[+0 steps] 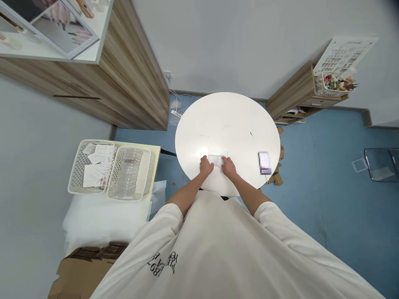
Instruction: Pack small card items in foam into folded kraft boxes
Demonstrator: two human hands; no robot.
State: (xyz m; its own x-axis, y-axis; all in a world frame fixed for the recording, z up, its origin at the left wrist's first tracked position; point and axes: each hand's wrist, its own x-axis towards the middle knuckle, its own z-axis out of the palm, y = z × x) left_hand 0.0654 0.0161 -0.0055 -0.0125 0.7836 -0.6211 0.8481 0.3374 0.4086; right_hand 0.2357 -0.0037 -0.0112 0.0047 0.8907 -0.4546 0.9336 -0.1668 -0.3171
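On the round white table (227, 120), close to its near edge, lies a small whitish, see-through sheet or wrap (213, 159) with a greyer rectangle in its middle. It looks like thin packing material, but I cannot make out its exact kind. My left hand (206, 166) grips its left edge, with the fingers curled and the thumb toward the middle. At the opposite edge my right hand (229, 167) pinches a folded part. A phone (264, 162) with a lit screen rests to the right of my right hand.
Left of the table, two white baskets stand on a side stand: one holds paper cards (93, 175), the other clear plastic pieces (126, 172). White foam sheets (102, 218) and cardboard (84, 272) lie below. Wooden cabinets (137, 70) flank the table; a chair (382, 165) stands right.
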